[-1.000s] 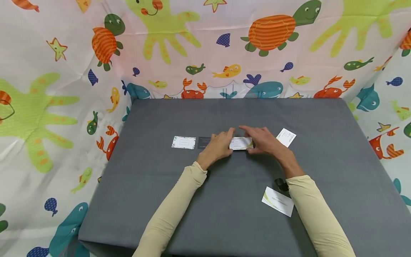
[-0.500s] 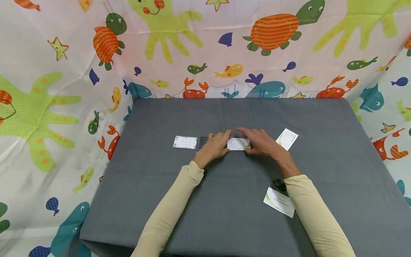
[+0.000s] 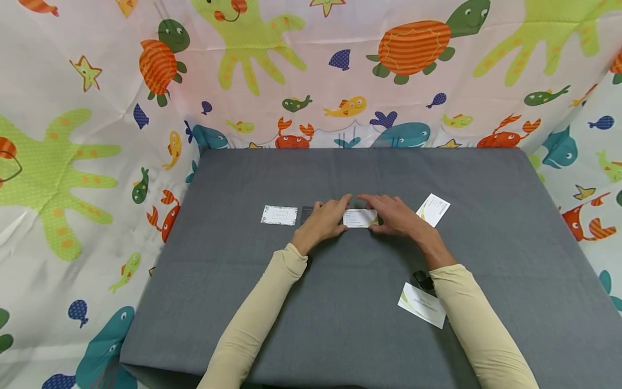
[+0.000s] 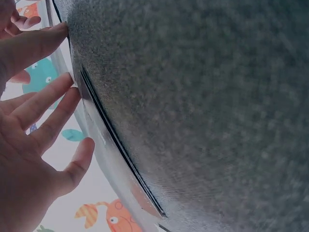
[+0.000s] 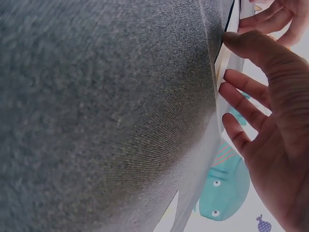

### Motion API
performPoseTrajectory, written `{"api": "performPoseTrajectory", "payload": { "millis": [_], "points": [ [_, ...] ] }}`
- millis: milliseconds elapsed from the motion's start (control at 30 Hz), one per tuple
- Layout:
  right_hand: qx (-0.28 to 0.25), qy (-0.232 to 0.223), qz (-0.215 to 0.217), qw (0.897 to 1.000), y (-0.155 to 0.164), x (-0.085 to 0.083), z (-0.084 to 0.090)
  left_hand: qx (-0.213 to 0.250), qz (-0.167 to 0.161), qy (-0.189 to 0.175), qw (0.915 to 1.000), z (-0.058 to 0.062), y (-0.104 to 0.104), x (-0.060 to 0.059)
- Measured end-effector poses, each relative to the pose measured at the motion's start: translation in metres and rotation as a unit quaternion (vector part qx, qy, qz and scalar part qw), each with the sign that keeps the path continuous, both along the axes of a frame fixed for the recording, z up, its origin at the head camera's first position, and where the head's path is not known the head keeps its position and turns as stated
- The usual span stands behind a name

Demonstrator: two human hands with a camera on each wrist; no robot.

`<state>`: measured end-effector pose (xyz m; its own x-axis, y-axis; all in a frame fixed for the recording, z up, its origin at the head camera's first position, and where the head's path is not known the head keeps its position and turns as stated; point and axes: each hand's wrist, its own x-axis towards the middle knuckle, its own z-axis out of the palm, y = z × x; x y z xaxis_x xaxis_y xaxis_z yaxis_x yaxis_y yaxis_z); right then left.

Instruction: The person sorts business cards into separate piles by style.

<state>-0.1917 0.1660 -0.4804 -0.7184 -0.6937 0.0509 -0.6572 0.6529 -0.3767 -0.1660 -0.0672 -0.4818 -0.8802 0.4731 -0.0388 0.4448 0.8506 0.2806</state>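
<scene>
A white business card (image 3: 360, 218) with a green corner lies flat on the grey cloth, between both hands. My left hand (image 3: 322, 220) holds its left end, the thumb at the near corner, the other fingers toward the far side. At the right end my right hand (image 3: 394, 216) does the same. Each index finger reaches out past the card's far edge. In the left wrist view the thumb (image 4: 41, 44) meets the card's edge; the right wrist view shows the other thumb (image 5: 256, 46) against it. Partly hidden behind my left hand is a dark card (image 3: 306, 214).
Left of the dark card lies a white card with a patterned border (image 3: 279, 215). A tilted white card (image 3: 433, 209) sits beyond my right wrist, and another (image 3: 423, 306) lies beside the right sleeve. Behind the grey table (image 3: 272, 313) hangs a printed sea-animal curtain (image 3: 311, 65).
Over the first half second the held card slid a little to the left, with both hands moving along it. Since then hands and cards look nearly still.
</scene>
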Motion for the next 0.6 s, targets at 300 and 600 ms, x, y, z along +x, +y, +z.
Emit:
{"api": "performPoseTrajectory", "payload": {
  "millis": [300, 600],
  "points": [
    [-0.010, 0.038, -0.049, 0.998, 0.047, 0.003, 0.007, 0.003, -0.013, 0.044, 0.9989, 0.003, 0.037, -0.001],
    [0.071, -0.015, -0.132, 0.989, 0.106, -0.003, 0.020, -0.019, -0.058, 0.071, 0.9956, 0.006, 0.105, -0.002]
  ]
}}
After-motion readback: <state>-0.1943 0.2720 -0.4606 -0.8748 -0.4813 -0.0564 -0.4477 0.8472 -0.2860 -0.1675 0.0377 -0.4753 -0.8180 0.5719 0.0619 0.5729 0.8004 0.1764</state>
